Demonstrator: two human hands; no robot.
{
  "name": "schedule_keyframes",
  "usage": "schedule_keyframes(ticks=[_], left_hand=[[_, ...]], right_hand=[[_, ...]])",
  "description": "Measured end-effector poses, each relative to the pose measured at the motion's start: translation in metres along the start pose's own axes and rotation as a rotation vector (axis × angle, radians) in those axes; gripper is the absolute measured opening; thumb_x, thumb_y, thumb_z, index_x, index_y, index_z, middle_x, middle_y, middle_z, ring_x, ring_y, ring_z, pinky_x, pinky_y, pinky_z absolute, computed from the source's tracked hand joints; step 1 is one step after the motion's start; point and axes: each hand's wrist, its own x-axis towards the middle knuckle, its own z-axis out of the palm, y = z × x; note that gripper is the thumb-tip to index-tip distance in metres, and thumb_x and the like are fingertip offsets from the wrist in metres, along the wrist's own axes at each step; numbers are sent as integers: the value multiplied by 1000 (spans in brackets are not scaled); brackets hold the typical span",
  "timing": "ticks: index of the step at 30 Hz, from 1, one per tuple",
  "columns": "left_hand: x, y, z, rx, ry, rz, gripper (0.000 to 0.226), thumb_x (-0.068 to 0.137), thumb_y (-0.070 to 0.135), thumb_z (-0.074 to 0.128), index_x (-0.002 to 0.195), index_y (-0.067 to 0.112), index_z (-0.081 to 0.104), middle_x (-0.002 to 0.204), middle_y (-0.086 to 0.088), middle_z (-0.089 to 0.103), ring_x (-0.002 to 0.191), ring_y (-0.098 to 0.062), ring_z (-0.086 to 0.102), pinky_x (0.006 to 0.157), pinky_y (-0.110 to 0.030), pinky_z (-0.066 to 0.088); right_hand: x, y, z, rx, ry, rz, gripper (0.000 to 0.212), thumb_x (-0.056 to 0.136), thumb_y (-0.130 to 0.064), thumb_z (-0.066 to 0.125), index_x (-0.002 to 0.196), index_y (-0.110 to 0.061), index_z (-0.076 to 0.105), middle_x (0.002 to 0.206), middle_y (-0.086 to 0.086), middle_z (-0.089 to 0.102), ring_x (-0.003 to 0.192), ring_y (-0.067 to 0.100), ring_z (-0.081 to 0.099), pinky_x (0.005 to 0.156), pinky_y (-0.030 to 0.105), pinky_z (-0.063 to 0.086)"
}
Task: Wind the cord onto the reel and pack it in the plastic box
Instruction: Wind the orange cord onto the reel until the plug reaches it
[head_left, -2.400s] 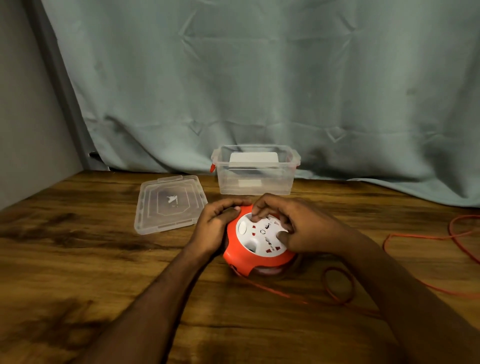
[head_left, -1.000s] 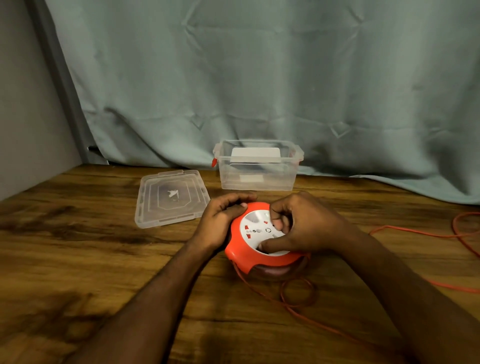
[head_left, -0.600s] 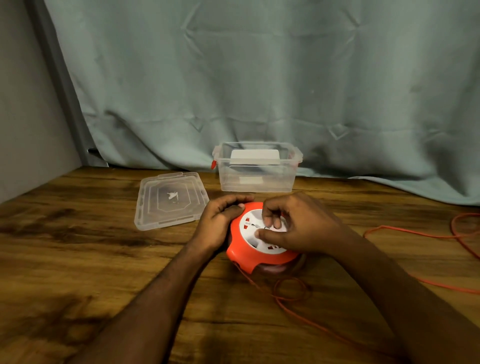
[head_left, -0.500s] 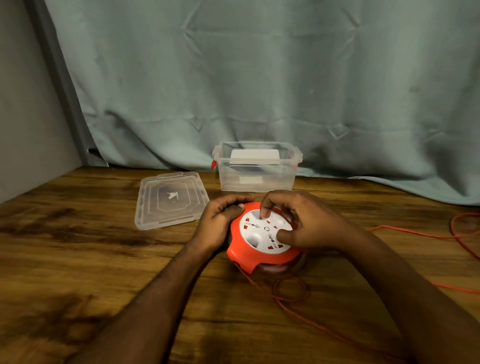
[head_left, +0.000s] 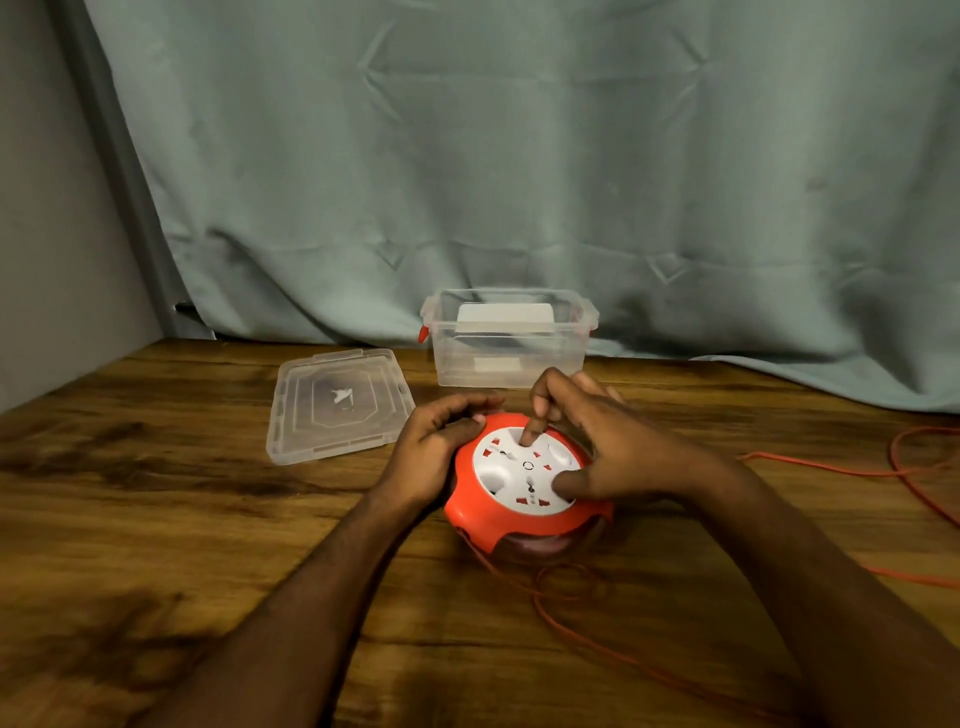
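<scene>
- The orange reel (head_left: 524, 512) sits on the wooden counter (head_left: 156, 519), near the middle, with its white round top (head_left: 524, 470) facing up.
- The left hand (head_left: 431, 449) is on the left side of the reel. Its fingers (head_left: 467, 410) are curled around the orange rim and hold it.
- The right hand (head_left: 613, 441) is over the right side of the reel. 1 finger points down into a dip in the white top, and the thumb presses on the white top nearer the person. The other fingers are loosely bent and hold nothing.
- The thin orange cord (head_left: 597, 639) comes out from under the front of the reel. It makes a loose loop on the counter and runs off toward the right. More of it lies in curves at the far right edge.
- The clear plastic box (head_left: 506, 358) stands open just behind the reel, near the curtain (head_left: 519, 156). Something white shows in it.
- Its clear lid (head_left: 337, 410) lies flat on the counter, to the left of the box.
</scene>
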Motion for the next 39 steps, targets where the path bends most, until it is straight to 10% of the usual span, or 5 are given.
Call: schedule_keyframes(ticks=[8,13,28,34,39], left_hand=[[-2,4,2,34,-6,-12,36,92,-10,50,123,-2,67,119,-21,72,112,-35,68,96,-41,54],[-3,6,3,14,-21,-14,36,93,-10,49,122,2,67,115,-20,73,102,-24,71,90,-34,57],[-5,9,6,-25,-29,-35,37,93,-11,49,117,8,70,111,-17,75,102,-26,72,89,-34,59],[-4,9,4,-47,18,-31,35,82,5,57,111,12,75,116,-23,72,111,-40,67,98,-52,52],[-3,6,2,-5,-11,-35,39,85,7,55,120,6,70,119,-18,72,111,-39,67,97,-53,53]], right_hand=[[1,-3,-1,77,-16,2,67,63,-19,92,96,-36,36,108,-16,69,106,10,66,76,39,64],[-2,-8,-5,28,11,33,68,58,-32,97,92,-33,38,94,-13,71,70,3,58,55,28,47],[3,-30,11,-185,100,137,61,65,-70,80,54,-19,48,49,-7,44,52,9,44,54,31,31],[-2,-20,3,-21,139,9,24,75,-35,80,88,-31,60,65,-8,58,59,12,55,57,43,51],[-3,-4,-8,146,-19,-16,61,72,2,77,113,-38,59,72,-19,64,58,13,48,53,44,49]])
